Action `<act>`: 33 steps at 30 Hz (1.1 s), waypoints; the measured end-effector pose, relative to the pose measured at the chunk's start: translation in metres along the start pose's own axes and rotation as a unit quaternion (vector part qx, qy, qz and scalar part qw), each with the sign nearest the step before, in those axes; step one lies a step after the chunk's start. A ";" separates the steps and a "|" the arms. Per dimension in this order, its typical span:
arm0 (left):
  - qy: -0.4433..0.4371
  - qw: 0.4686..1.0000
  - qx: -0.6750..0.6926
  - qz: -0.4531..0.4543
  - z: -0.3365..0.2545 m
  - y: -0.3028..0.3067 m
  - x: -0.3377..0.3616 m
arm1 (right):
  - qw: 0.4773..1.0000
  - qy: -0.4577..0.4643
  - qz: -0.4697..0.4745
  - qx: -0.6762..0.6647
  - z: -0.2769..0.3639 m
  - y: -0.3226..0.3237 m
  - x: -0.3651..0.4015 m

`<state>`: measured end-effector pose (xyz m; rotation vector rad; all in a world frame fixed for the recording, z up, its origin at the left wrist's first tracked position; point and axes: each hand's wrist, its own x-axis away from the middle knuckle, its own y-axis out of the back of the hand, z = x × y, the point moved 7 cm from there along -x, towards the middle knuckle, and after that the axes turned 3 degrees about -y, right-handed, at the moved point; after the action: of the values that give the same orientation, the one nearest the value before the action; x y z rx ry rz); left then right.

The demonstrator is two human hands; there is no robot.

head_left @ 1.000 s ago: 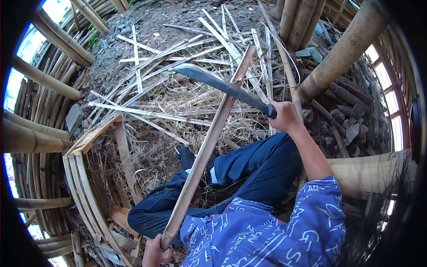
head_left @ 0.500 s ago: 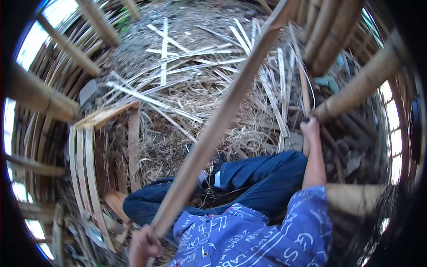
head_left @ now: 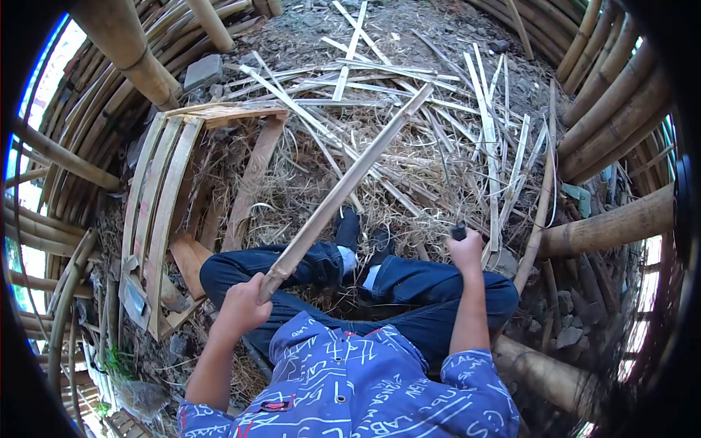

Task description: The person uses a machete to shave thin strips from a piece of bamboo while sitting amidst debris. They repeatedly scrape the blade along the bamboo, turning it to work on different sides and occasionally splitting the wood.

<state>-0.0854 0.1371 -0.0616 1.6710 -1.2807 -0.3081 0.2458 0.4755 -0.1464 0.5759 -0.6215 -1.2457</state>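
Note:
My left hand (head_left: 247, 305) is closed around the near end of a long split bamboo strip (head_left: 347, 184). The strip slants up and away to the right, above my crossed legs (head_left: 307, 266). Over my right shin, my right hand (head_left: 466, 252) is closed on a tool with a dark handle (head_left: 458, 232). Only the dark end shows above my fist; any blade is hidden or too thin to make out. The tool and the strip are apart.
A slatted wooden crate (head_left: 164, 197) stands on the left. Pale bamboo strips (head_left: 489, 146) and curly shavings (head_left: 292, 190) litter the ground ahead. Thick bamboo poles (head_left: 613, 223) flank both sides. A grey block (head_left: 203, 71) lies behind the crate.
My right hand has come inward from the right side to above my shin with the dark-handled tool. The bamboo strip's far end now sits lower and farther away. The camera view has shifted.

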 end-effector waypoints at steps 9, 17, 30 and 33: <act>0.051 0.994 0.076 0.052 -0.004 -0.090 -0.018 | 0.954 -0.024 0.192 -0.229 0.039 -0.126 0.133; 0.105 0.972 0.152 0.145 -0.002 -0.136 -0.016 | 0.923 -0.002 0.372 -0.101 0.064 -0.151 0.158; 0.138 0.952 0.212 0.175 0.036 -0.169 -0.018 | 0.906 0.153 0.395 0.011 0.075 -0.177 0.167; 0.120 0.948 0.220 0.198 0.026 -0.163 -0.021 | 0.904 0.171 0.392 0.010 0.074 -0.183 0.165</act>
<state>-0.0139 0.1365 -0.2121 1.6946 -1.5298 0.4419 0.1027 0.2693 -0.2040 0.4721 -0.4892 -0.3646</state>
